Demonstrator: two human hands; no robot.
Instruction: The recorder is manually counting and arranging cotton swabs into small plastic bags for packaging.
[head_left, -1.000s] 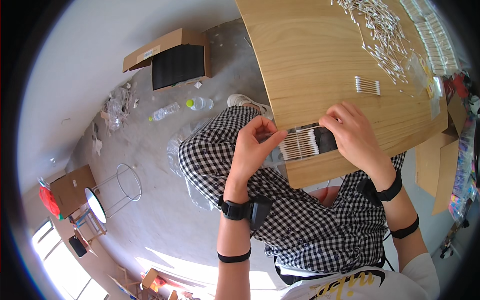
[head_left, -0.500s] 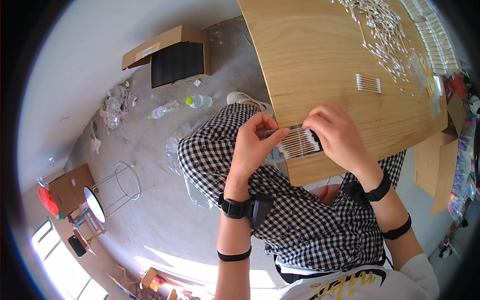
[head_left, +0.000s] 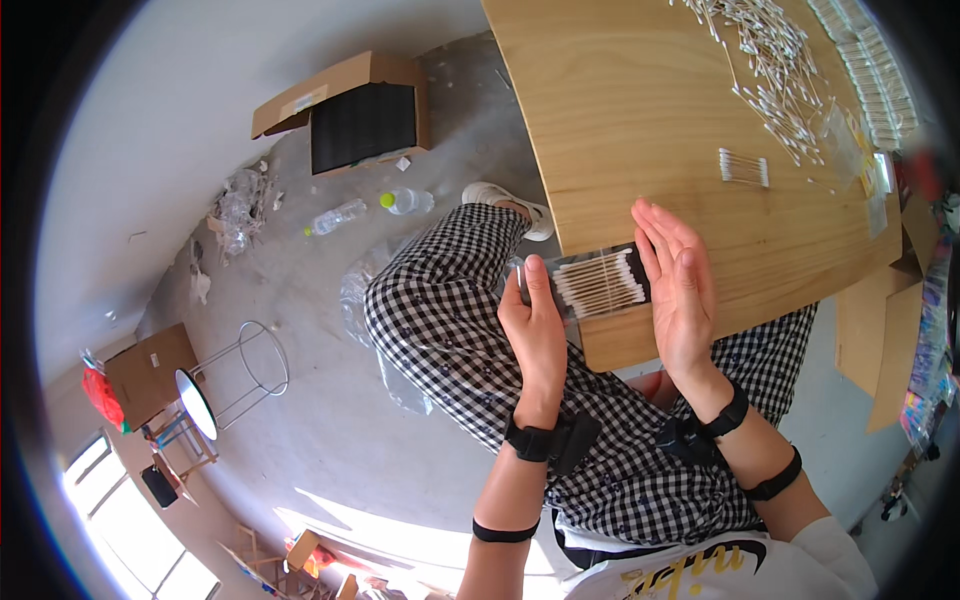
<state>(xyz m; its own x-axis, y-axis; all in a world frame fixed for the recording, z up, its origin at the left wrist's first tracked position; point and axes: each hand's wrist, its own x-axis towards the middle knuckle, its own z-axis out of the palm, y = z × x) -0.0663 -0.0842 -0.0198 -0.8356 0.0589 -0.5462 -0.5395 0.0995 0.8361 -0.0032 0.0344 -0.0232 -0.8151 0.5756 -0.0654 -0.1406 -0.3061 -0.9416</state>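
A flat clear packet of cotton swabs rests on the near left corner of the wooden table, the swabs lined up side by side with dark backing showing at the right end. My left hand pinches the packet's left end, thumb on top and fingers mostly hidden beneath. Against the packet's right end stands my right hand, fingers stretched out, palm toward the packet and gripping nothing. Farther up the table lies a small row of loose cotton swabs, with a big scattered pile of cotton swabs beyond it.
Filled swab packs line the table's far right edge, near some clear plastic bags. The table ends at my lap. An open cardboard box, bottles and a round stool are on the floor to the left.
My right hand has let go of the packet's top edge and opened flat beside its right end. My left hand has shifted right and lower, its thumb now pointing up along the packet's left end.
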